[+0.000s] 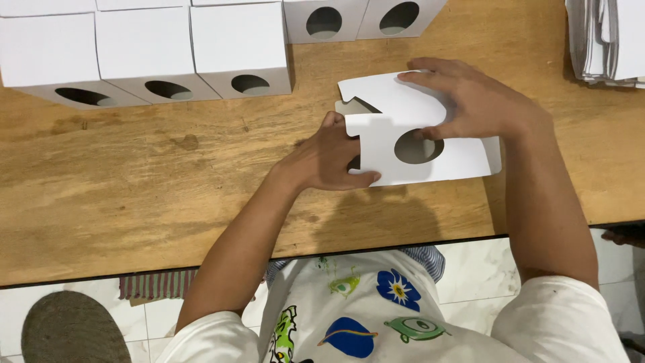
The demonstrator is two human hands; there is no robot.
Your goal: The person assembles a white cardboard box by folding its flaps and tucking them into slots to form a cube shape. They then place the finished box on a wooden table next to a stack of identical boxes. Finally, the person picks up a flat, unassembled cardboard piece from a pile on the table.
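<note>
Pinching the white carton blank (430, 144) with left hand (329, 158) and right hand (470, 101) — uneven pressure could crease a flap wrongly.

This is looking like a small packing workroom — hand assembly of cartons, perhaps set up in a home. A plain wooden tabletop (134, 175), stained and worn, is carrying rows of finished white boxes (144, 54), each with a round window cut in one face. More of them are standing along the far edge, and a stack of flat white blanks (605, 40) is waiting at the right corner. Below the tabletop, pale marble-patterned floor tiles (470, 269) and a striped mat (158, 284) are showing — domestic touches rather than factory fittings.
</note>
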